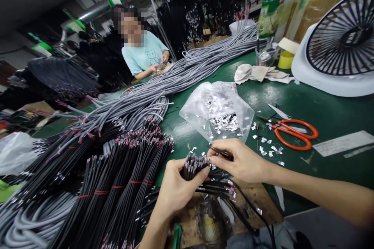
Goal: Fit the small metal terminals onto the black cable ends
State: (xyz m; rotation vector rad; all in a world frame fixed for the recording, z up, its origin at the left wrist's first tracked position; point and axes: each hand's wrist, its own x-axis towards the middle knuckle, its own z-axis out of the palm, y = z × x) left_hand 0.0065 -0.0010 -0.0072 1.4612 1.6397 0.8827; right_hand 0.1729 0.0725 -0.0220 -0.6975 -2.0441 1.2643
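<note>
Wrapped around a bundle of thin black cables is my left hand, with the silvery cut ends pointing up. My right hand is closed on a slim dark tool that looks like tweezers. Its fingertips are at the right side of the bundle's ends, beside my left thumb. Just beyond both hands lies a clear plastic bag holding many small silvery pieces. Below my hands, several loose black cables cross a worn brown board.
Banded black cable bundles and long grey cables fill the left and back. Orange-handled scissors lie right, near scattered silvery bits. A fan and crumpled cloth stand farther back. Another person works across the green table.
</note>
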